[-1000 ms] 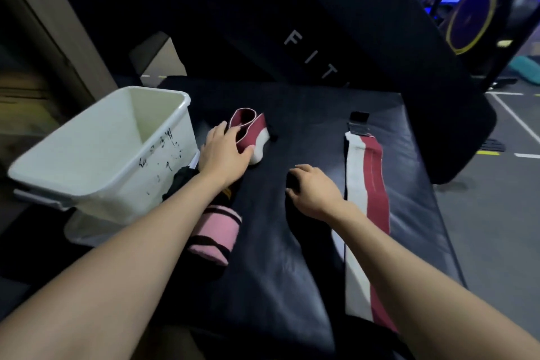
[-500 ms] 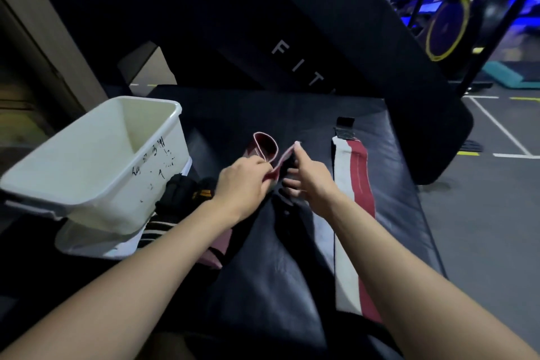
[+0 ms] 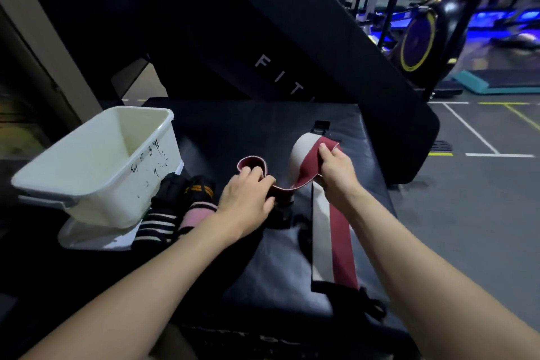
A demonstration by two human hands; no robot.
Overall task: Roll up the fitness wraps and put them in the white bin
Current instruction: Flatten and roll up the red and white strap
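A maroon-and-white fitness wrap (image 3: 304, 166) is stretched in a loose curve between my two hands above the black padded bench (image 3: 263, 272). My left hand (image 3: 248, 199) grips its curled maroon end. My right hand (image 3: 336, 168) pinches the wrap's other part, lifted and arched. A second maroon-and-white wrap (image 3: 333, 237) lies flat along the bench under my right forearm. The white bin (image 3: 96, 166) stands at the left, tilted, its inside bare as far as I can see.
A pink wrap (image 3: 197, 215), a black-and-white striped one (image 3: 157, 226) and a black one with orange stripes (image 3: 198, 188) lie beside the bin. A black slanted pad marked FIT (image 3: 277, 73) rises behind. Gym floor and machines are to the right.
My left hand lifted the small maroon wrap off the bench. My right hand joined it, then drew its end out to the right, so the wrap has unrolled.
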